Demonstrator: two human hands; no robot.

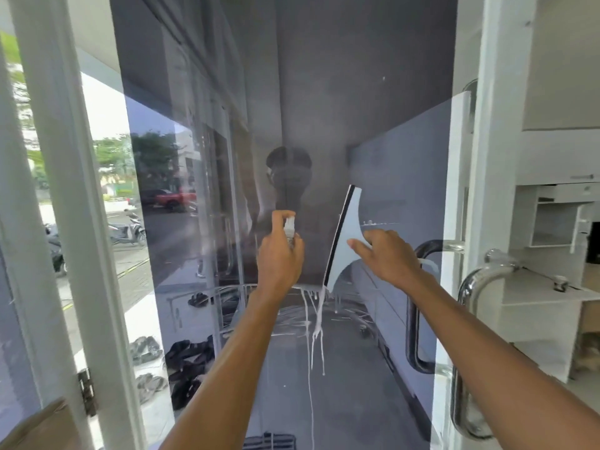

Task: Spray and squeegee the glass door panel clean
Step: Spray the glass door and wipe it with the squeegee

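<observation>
Evidently squeegeeing: our right hand [388,256] gripped the squeegee [345,237] on the glass door panel [324,92], left hand [279,259] gripped the spray bottle [289,226]; next we needed a drag through the drips [317,323].

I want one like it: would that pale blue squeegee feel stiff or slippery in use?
Likely light: the right hand alone holds the squeegee up. Its plastic body looks stiff; the black blade probably flexes. White cleaner drips down the glass, so it may get slippery.
</observation>
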